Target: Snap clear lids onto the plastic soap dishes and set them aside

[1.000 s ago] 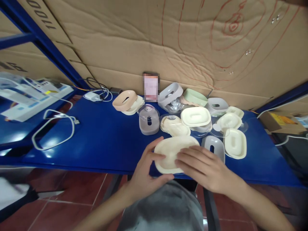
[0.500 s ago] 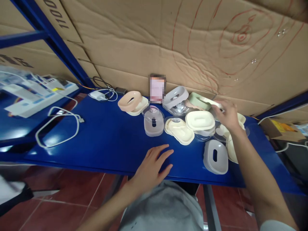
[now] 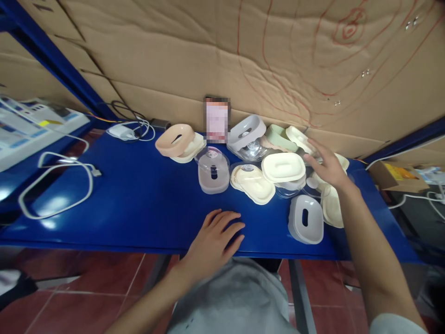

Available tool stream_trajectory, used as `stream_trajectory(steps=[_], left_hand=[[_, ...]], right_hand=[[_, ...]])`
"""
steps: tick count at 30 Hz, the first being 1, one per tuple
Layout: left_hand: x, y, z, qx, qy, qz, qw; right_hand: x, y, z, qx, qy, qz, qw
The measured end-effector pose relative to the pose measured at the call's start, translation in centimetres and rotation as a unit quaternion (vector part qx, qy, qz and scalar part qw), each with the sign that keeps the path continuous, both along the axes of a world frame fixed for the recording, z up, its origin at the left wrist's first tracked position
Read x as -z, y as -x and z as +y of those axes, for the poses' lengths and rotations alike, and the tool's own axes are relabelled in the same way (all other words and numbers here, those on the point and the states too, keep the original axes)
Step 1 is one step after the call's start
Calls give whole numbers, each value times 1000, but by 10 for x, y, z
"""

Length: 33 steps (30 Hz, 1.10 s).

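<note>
Since half a second ago our right hand (image 3: 328, 167) has let go the cream lid (image 3: 299, 138), now lying at eleven o'clock beyond spread fingers (image 3: 312, 158); left hand (image 3: 213, 239) rests flat, empty, on the worktop (image 3: 139, 199).

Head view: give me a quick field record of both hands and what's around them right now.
left hand: flat on the blue table, near its front edge, holding nothing
right hand: open, reaching over the far-right dishes, nothing gripped
nearest to right hand: cream lid and cream tray propped at the back
near front right: grey lid with a slot
centre: clear container, cream dish
back left: peach dish
far left: white cable
</note>
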<state>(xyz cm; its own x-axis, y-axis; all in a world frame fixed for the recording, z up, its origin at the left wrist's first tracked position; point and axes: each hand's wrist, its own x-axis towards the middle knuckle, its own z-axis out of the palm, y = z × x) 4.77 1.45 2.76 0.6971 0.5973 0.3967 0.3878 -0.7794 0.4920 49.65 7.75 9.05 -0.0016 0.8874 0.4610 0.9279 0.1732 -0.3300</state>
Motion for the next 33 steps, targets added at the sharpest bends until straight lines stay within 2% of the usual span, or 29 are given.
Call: stream_trajectory(steps=[3,5,7,8,11,14,17,21,25,28,30,33], left_hand=[[-11,-16,-12,33,1,-32,999],[-18,-38,-24,110,-23,-27,993],[-21,-66,-36,194,-72,3,978],[-21,-81,-41,212,-92,19,973],[-17,-115,-46,212,-121,38,969],[-12,-118,-41,197,-119,53,972],[-11,-89,-32,172,-110,82,976],[-10,-29,-18,103,-91,118,983],[-2,13,-9,33,-39,45,998],[4,22,-7,11,-11,2,1000],[5,20,-7,11,-16,4,1000],[5,18,-7,30,-40,12,999]], right_hand=[[-8,1,-33,25,-6,-2,1000],[-8,4,-66,46,-12,-3,999],[1,9,-106,80,-20,-7,997],[8,12,-126,108,-27,-13,994],[35,25,-179,175,-30,-35,984],[56,44,-211,164,-7,-54,985],[63,64,-213,144,6,-53,988],[58,85,-184,124,-6,-67,990],[51,97,-154,141,-35,-75,987],[44,98,-147,161,-45,-55,984],[45,93,-149,214,-36,-47,975],[57,76,-162,305,-35,-29,951]])
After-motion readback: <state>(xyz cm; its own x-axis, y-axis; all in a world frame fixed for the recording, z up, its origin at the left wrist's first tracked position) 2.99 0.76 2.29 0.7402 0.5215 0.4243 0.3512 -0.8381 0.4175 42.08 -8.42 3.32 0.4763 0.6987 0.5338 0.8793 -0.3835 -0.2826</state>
